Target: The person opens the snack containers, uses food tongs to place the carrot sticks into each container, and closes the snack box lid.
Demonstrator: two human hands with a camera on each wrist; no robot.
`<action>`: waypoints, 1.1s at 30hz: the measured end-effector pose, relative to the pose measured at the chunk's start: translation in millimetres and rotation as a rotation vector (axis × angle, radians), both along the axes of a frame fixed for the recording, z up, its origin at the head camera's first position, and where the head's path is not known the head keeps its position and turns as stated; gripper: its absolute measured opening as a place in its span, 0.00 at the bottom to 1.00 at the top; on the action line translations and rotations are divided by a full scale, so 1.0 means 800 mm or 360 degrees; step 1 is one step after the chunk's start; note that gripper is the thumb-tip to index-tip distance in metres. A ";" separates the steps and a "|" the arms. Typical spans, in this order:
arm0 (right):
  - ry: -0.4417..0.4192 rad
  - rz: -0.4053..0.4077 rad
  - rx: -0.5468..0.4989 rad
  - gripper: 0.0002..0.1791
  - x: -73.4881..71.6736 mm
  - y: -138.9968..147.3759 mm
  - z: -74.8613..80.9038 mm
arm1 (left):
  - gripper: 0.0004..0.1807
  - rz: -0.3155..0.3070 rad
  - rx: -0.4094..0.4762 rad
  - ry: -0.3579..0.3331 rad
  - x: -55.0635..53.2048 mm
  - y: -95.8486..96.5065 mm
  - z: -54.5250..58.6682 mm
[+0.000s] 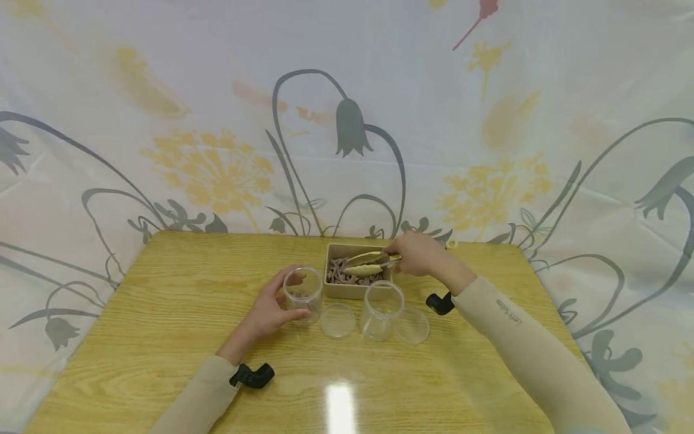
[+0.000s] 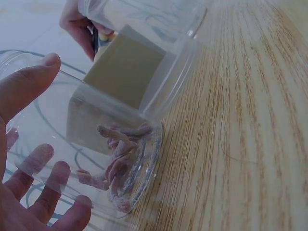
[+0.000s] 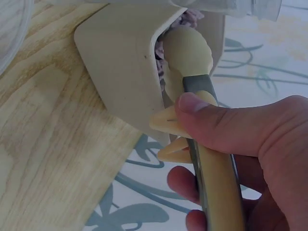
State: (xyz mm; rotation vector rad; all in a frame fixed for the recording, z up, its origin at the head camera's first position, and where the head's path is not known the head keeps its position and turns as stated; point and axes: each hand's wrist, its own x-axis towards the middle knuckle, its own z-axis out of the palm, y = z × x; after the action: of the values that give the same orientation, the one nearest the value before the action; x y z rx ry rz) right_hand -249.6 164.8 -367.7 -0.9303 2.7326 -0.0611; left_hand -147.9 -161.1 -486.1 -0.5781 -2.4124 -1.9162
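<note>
My right hand (image 1: 420, 253) grips a pair of yellow-and-grey tongs (image 3: 216, 178); their scalloped heads reach into a beige box (image 1: 347, 292). Short purplish twisted pieces (image 1: 337, 272) fill much of that box. Around a clear round jar (image 1: 303, 295) to the left curls my left hand (image 1: 268, 310), thumb on the near side and fingers on the far side. A few of the same floury purplish pieces (image 2: 120, 163) lie at the bottom of this jar, as the left wrist view shows. A second clear jar (image 1: 378, 319) stands uncapped in front of the box.
One clear round lid (image 1: 338, 320) lies between the two jars, another lid (image 1: 412, 326) right of the second jar. At the table's back edge, near my right hand, is a small yellow ring (image 1: 451, 245). Behind the wooden table (image 1: 179, 313) hangs a flower-printed sheet (image 1: 217, 108).
</note>
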 end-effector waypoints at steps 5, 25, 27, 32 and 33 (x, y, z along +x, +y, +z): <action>0.0071 0.0012 -0.0016 0.25 0.004 0.002 0.001 | 0.48 -0.0001 0.0010 -0.0012 -0.001 0.001 0.000; -0.0013 -0.0059 0.0060 0.34 0.002 0.016 0.013 | 0.48 0.0008 -0.0007 -0.0009 -0.001 0.001 -0.003; -0.0044 -0.0062 0.0101 0.33 0.002 0.012 0.014 | 0.48 0.0005 -0.0005 -0.0007 -0.001 0.001 -0.003; -0.0064 -0.0049 0.0119 0.27 0.001 0.007 0.014 | 0.49 0.0003 0.0000 -0.0004 -0.001 0.001 -0.003; -0.0053 -0.0046 0.0113 0.26 0.001 0.007 0.013 | 0.49 0.0005 -0.0001 -0.0005 -0.001 0.001 -0.003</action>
State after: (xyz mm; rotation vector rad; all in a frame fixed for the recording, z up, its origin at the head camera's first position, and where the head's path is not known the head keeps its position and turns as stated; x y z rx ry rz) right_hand -248.6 170.6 -357.4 -0.8627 2.6988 0.0150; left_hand -148.8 -160.6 -488.4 -0.5710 -2.4147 -1.9166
